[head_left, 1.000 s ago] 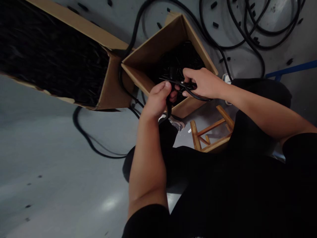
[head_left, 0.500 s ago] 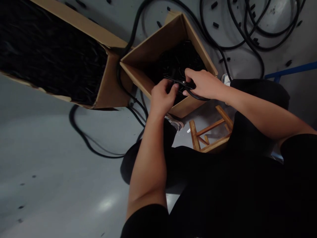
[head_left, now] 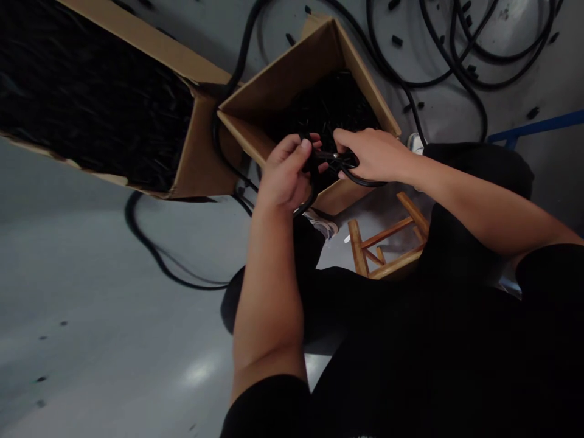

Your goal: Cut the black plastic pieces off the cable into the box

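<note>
My left hand [head_left: 283, 173] is closed around a black hose [head_left: 312, 190], thumb on top; its end is hard to make out against the dark pieces below. My right hand [head_left: 371, 153] has its fingers in the handle loops of black scissors [head_left: 336, 157]. The blades point left at the hose by my left fingers, but their tips are hard to see. Both hands are over the near part of a cardboard box [head_left: 285, 70], which holds many short black pieces [head_left: 337, 97].
A larger cardboard box [head_left: 194, 146] full of black pieces stands at the left. Coils of black hose [head_left: 483, 109] lie on the grey floor, with scattered pieces [head_left: 396, 41]. A wooden stool [head_left: 358, 246] is near my legs, and a blue bar [head_left: 538, 128] at the right.
My left hand has moved slightly left and turned palm up, bringing the black hose into its grip beside the scissors. My right hand has shifted slightly left with the scissors.
</note>
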A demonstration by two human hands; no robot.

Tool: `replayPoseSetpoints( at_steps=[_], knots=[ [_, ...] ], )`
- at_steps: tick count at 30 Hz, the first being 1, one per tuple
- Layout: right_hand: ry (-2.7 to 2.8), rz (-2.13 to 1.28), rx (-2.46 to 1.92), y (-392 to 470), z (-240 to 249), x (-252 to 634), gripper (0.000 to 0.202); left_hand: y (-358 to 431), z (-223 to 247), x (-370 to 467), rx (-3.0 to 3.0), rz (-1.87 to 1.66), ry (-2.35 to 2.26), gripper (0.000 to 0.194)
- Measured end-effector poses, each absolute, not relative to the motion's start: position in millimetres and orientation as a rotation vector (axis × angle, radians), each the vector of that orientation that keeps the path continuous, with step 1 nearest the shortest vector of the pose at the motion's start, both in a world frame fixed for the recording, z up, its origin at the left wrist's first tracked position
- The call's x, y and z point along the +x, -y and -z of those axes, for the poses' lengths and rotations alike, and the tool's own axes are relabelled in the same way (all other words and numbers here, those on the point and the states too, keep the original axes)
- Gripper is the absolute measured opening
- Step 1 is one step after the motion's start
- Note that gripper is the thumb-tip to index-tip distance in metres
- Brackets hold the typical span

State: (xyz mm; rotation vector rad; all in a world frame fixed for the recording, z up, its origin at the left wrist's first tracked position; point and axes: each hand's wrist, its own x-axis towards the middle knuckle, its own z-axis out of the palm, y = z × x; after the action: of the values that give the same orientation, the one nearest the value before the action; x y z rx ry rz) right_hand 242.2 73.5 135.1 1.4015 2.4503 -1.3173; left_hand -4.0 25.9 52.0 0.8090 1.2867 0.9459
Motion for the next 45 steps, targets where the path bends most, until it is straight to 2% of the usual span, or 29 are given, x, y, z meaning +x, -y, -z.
replayPoseSetpoints(
  at_steps=[5, 10, 16, 25, 36, 42, 45],
  knots=[
    [-2.389, 1.31, 1.534, -75.3, -132.1, 241.6, 0.033, -25.7, -35.0, -6.2, 0.848, -0.995, -1.487, 0.052],
    [-2.311, 1.308, 1.58, -75.4, -134.2, 241.1, 0.033, -23.5, -34.1, 2.4, 1.067, -0.939, -1.429, 0.065],
    [-2.465, 1.374, 1.454, -74.5, -125.0, 245.9, 0.049, -20.0, -53.8, 13.8, 1.105, -0.851, -1.214, 0.074],
    [-2.477, 1.474, 1.446, -77.6, -129.0, 245.8, 0.031, -28.1, -76.9, 2.3, 0.879, -0.804, -1.217, 0.048],
    [-2.325, 1.384, 1.503, -69.8, -121.2, 243.7, 0.041, -22.2, -36.9, 6.1, 1.292, -0.739, -1.41, 0.058],
    [-2.301, 1.276, 1.52, -70.6, -128.6, 239.1, 0.034, -26.3, -38.0, 0.1, 1.384, -0.677, -1.606, 0.031],
    [-2.322, 1.266, 1.514, -71.1, -126.6, 240.0, 0.035, -25.0, -40.3, 0.2, 1.469, -0.651, -1.724, 0.025]
  ],
)
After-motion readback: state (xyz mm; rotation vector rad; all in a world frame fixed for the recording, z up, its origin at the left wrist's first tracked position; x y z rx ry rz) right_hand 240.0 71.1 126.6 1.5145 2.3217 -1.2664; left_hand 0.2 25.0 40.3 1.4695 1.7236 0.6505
